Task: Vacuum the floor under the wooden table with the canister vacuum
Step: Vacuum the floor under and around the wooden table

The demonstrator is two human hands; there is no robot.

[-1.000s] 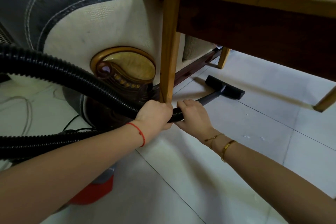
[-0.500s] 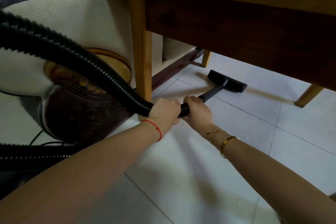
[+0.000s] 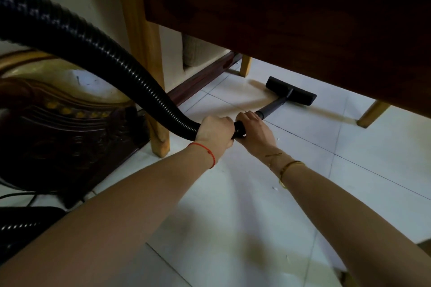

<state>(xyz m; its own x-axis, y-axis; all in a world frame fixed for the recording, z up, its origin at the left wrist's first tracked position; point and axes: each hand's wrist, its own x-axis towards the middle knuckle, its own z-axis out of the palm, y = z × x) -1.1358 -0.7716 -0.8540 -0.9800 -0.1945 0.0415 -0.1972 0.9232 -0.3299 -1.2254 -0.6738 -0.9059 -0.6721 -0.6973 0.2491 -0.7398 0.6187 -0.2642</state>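
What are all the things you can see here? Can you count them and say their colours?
Ribbed vacuum hose: one, black, curving from the left to the hands.
Vacuum wand: one, dark grey, running from the hands to the head.
Flat floor head: one, black, on the tiles under the table.
Wooden table: one, brown, above; three pale legs visible.
Carved sofa end: one, dark brown and gold, left.
Tiled floor: white.
Left hand: red string bracelet, gripping the hose end.
Right hand: gold bracelets, gripping the wand.

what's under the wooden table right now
The black floor nozzle rests on the white tiled floor under the wooden table. The table's dark apron hides the floor farther back.
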